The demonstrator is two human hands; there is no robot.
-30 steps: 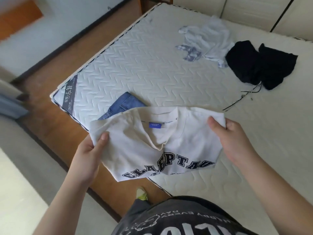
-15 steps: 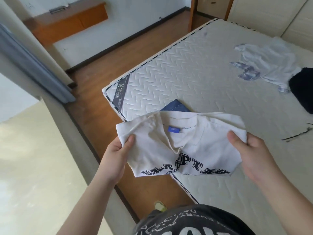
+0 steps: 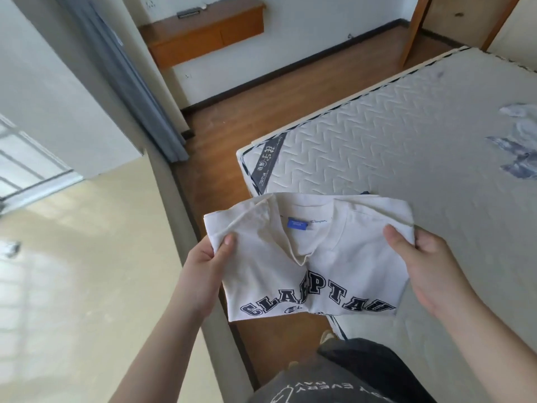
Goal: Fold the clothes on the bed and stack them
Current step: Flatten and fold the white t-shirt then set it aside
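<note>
I hold a folded cream T-shirt (image 3: 343, 257) with dark block letters and a blue neck label in the air over the near left corner of the mattress (image 3: 392, 146). My left hand (image 3: 207, 266) pinches its left edge, thumb on top. My right hand (image 3: 427, 263) grips its right edge the same way. The shirt hides nearly all of the folded blue jeans (image 3: 366, 193) lying on the mattress behind it; only a sliver shows. A crumpled pale grey-white garment (image 3: 520, 146) lies at the right edge of the frame.
Wooden floor (image 3: 232, 135) runs along the mattress's left side and foot. A grey curtain (image 3: 128, 82) hangs by a wall corner on the left, and a wooden wall shelf (image 3: 203, 33) sits at the back. A wooden post (image 3: 412, 27) stands behind the bed.
My view has swung left: the black garment has left the frame and the pale garment slid to the right edge. The shirt now covers more of the jeans. Both grips are unchanged.
</note>
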